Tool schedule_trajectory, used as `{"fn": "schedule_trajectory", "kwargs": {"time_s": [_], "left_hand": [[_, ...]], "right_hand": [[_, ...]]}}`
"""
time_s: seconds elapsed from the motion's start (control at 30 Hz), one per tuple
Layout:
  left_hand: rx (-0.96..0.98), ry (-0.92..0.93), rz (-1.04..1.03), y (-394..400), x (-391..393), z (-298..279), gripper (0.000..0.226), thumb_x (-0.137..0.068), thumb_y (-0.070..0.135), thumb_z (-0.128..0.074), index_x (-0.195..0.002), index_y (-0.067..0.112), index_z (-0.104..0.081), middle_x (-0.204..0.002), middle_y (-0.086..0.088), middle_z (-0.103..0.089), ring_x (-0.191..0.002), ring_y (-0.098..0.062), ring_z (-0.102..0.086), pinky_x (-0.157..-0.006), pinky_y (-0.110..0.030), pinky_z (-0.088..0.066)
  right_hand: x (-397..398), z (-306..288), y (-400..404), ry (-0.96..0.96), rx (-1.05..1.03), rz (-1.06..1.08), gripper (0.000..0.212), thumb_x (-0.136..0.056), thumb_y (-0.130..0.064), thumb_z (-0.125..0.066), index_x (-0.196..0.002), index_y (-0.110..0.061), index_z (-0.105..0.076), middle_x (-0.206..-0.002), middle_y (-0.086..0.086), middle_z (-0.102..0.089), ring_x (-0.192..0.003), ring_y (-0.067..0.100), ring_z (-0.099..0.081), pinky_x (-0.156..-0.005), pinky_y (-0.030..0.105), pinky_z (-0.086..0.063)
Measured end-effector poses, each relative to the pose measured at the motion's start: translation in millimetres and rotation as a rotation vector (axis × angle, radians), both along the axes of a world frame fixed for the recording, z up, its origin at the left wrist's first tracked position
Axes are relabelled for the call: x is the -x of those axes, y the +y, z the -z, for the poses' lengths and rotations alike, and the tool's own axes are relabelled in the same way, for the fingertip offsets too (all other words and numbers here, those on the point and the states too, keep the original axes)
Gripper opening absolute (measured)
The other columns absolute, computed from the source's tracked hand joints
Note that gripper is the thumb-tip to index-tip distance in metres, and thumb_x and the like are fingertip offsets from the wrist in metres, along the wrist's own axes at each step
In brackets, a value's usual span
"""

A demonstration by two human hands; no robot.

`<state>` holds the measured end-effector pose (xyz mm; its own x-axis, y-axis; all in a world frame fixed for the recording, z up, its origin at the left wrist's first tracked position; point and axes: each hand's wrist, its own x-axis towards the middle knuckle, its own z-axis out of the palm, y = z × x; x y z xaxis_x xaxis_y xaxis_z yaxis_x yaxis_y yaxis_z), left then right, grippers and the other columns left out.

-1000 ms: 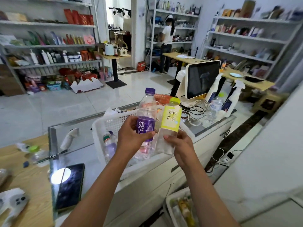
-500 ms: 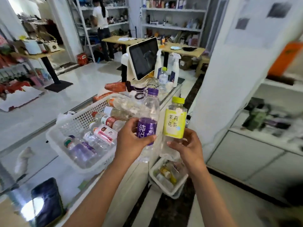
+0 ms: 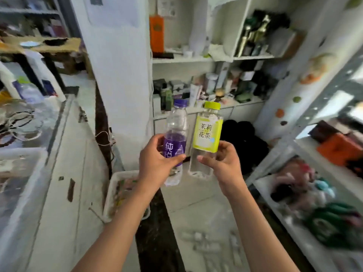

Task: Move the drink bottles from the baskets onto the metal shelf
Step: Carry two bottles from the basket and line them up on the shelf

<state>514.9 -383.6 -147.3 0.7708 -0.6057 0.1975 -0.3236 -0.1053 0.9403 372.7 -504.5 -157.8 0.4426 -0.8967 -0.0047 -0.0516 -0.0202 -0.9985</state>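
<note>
My left hand [image 3: 157, 161] grips a clear water bottle with a purple label and purple cap [image 3: 176, 132], held upright. Beside it, my right hand [image 3: 222, 163] grips a clear bottle with a yellow-green label and cap [image 3: 207, 134], also upright. Both bottles are in the air in front of me and nearly touch. A white basket [image 3: 13, 165] stands on the counter at the far left. A second white basket [image 3: 115, 185] with bottles sits on the floor below my left forearm. The metal shelf [image 3: 306, 118] rises at the right, blurred.
A white pillar [image 3: 117, 65] stands straight ahead, with white wall shelves [image 3: 196, 58] full of small goods behind it. The counter [image 3: 64, 173] runs along my left. Dark bags [image 3: 243, 142] lie on the floor by the shelf. Soft goods fill the metal shelf's lower levels.
The view has swung to the right, away from the counter basket and toward the pillar and metal shelf. Both hands still hold their bottles side by side.
</note>
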Motion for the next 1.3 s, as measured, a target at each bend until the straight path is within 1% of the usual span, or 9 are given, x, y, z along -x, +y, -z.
{"fn": "schedule_trajectory", "kwargs": {"time_s": [0.1, 0.2, 0.43, 0.6, 0.7, 0.97, 1.13, 1.23, 1.3], "left_hand": [[0.015, 0.011, 0.126, -33.2, 39.2, -1.6, 0.066, -0.054, 0.027, -0.093, -0.110, 0.027, -0.059, -0.097, 0.015, -0.068, -0.084, 0.003, -0.066, -0.071, -0.015, -0.053], [0.015, -0.016, 0.263, -64.6, 86.9, -11.7, 0.067, -0.053, 0.027, -0.094, -0.110, 0.027, -0.059, -0.096, 0.016, -0.068, -0.083, 0.005, -0.065, -0.070, -0.012, -0.052], [0.019, -0.074, 0.478, -130.4, 208.6, -41.0, 0.065, -0.054, 0.024, -0.094, -0.105, 0.030, -0.056, -0.089, 0.017, -0.067, -0.077, 0.010, -0.064, -0.069, -0.013, -0.053], [0.036, -0.080, 0.580, -178.0, 293.9, -62.4, 0.076, -0.045, 0.044, -0.092, -0.111, 0.030, -0.057, -0.096, 0.013, -0.069, -0.083, 0.001, -0.067, -0.076, -0.030, -0.059], [0.064, -0.060, 0.631, -202.9, 338.3, -77.9, 0.072, -0.050, 0.033, -0.094, -0.112, 0.029, -0.056, -0.099, 0.011, -0.068, -0.084, 0.001, -0.066, -0.069, -0.017, -0.055], [0.141, -0.118, 0.714, -269.0, 389.3, -127.7, 0.068, -0.052, 0.029, -0.094, -0.108, 0.029, -0.055, -0.091, 0.015, -0.066, -0.079, 0.008, -0.064, -0.062, -0.008, -0.049], [0.190, -0.167, 0.761, -320.0, 392.4, -156.7, 0.070, -0.051, 0.036, -0.093, -0.109, 0.028, -0.056, -0.093, 0.015, -0.066, -0.083, 0.002, -0.064, -0.067, -0.012, -0.050], [0.212, -0.164, 0.793, -350.6, 388.4, -167.2, 0.067, -0.056, 0.031, -0.092, -0.111, 0.026, -0.054, -0.093, 0.017, -0.062, -0.083, 0.001, -0.061, -0.059, -0.007, -0.049], [0.233, -0.164, 0.811, -369.8, 384.9, -175.5, 0.066, -0.057, 0.029, -0.092, -0.110, 0.028, -0.051, -0.093, 0.019, -0.060, -0.084, 0.002, -0.060, -0.058, -0.007, -0.048]], "right_hand": [[58.0, -7.9, -12.7, -0.008, 0.007, 0.143, 0.075, -0.042, -0.033, -0.092, -0.107, -0.028, -0.056, -0.112, 0.007, -0.068, -0.104, 0.034, -0.065, -0.068, 0.041, -0.058], [118.7, -15.7, -26.6, -0.034, 0.017, 0.269, 0.075, -0.041, -0.031, -0.092, -0.107, -0.025, -0.056, -0.112, 0.011, -0.069, -0.102, 0.032, -0.066, -0.079, 0.049, -0.059], [249.9, -37.1, -51.8, -0.073, 0.033, 0.465, 0.071, -0.047, -0.019, -0.090, -0.109, -0.020, -0.055, -0.109, 0.010, -0.070, -0.101, 0.032, -0.068, -0.084, 0.044, -0.059], [338.2, -58.9, -74.2, -0.054, 0.071, 0.521, 0.063, -0.062, -0.008, -0.091, -0.108, -0.028, -0.052, -0.111, 0.001, -0.068, -0.099, 0.021, -0.069, -0.085, 0.047, -0.059], [382.5, -74.6, -90.4, -0.062, 0.097, 0.554, 0.062, -0.063, -0.006, -0.090, -0.108, -0.026, -0.052, -0.111, 0.002, -0.066, -0.100, 0.022, -0.068, -0.085, 0.046, -0.059], [434.0, -123.9, -151.4, -0.073, 0.214, 0.652, 0.063, -0.061, -0.002, -0.090, -0.109, -0.020, -0.054, -0.103, 0.005, -0.069, -0.090, 0.021, -0.071, -0.080, 0.040, -0.060], [436.3, -151.6, -203.3, -0.037, 0.276, 0.691, 0.068, -0.060, -0.009, -0.091, -0.115, -0.019, -0.053, -0.107, 0.002, -0.066, -0.098, 0.019, -0.067, -0.087, 0.044, -0.058], [431.5, -166.0, -233.4, -0.019, 0.298, 0.697, 0.075, -0.050, -0.019, -0.093, -0.115, -0.019, -0.054, -0.108, 0.003, -0.068, -0.099, 0.021, -0.069, -0.090, 0.046, -0.057], [427.1, -175.3, -251.9, -0.024, 0.312, 0.695, 0.071, -0.054, -0.011, -0.092, -0.115, -0.016, -0.056, -0.108, 0.004, -0.069, -0.098, 0.022, -0.069, -0.092, 0.047, -0.056]]}}
